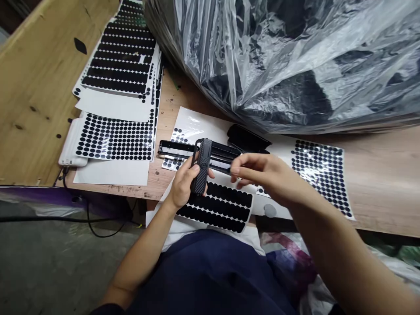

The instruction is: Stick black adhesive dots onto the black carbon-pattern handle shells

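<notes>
- Gripping is being done by the fingers of the left hand (181,186), which are closed around the lower part of a black textured piece (205,153); the thumb is laid on one side, and fingertips are seen at the other.
- The piece is held over the table (383,162), near its front edge, with its long side pointed towards the back edge.
- The fingers of the right hand (271,175) are curled, thumb and fingertips brought close together, apart from the piece; whether anything small is pinched there cannot be told.
- The step in hand is judged to be two-handed work on the piece: it is steadied by the left hand while the right is left free. For the next move, a firm left grip and a fine, well-aimed right-hand touch would be called for.
- Just behind the piece, long black frames (226,152) are laid along the table; nearer the front edge, a sheet of large black dots (226,208) is seen.
- Towards the right end, a sheet of small black dots (318,175) is spread.
- By the left edge, a stack of dotted sheets (120,65) is piled; along the back edge, a plastic-wrapped bundle (278,65) is set.
</notes>
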### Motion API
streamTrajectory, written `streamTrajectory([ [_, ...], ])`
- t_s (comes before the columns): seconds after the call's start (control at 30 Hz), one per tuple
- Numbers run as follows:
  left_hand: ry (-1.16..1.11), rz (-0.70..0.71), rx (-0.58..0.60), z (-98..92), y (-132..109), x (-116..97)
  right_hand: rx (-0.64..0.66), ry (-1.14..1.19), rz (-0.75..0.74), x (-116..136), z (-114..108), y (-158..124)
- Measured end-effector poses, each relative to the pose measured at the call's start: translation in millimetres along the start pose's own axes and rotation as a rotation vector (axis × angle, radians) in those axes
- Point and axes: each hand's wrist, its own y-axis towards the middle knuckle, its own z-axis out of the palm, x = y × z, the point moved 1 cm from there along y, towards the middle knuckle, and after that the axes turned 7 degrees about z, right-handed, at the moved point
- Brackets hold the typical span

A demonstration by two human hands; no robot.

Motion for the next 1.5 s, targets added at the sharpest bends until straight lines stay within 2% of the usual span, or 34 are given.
streamTrajectory([
  [0.1,0.031,-0.03,-0.037,-0.3,-2,2,0.092,0.142,0.048,11,31,15],
  [0.23,0.059,-0.056,-0.05,-1.8,-3,3,0.067,0.159,0.01,14,45,24],
  [0.77,0.056,-0.025,-0.044,-4.2,-4,4,-0.009,0.079,-0.022,17,49,22],
  [0.97,0.15,0.003,-0.065,-5.9,-4,4,-0.063,-0.066,-0.091,17,49,20],
  [1.27,0.201,0.048,-0.085,-6.3,-2,1,-0.111,-0.165,-0.182,18,53,15],
  [1.4,0.168,0.004,-0.088,-5.2,-3,2,-0.156,-0.25,-0.228,14,51,14],
  [1.5,0.11,-0.036,-0.07,-4.3,-4,3,-0.184,-0.206,-0.247,11,49,16],
])
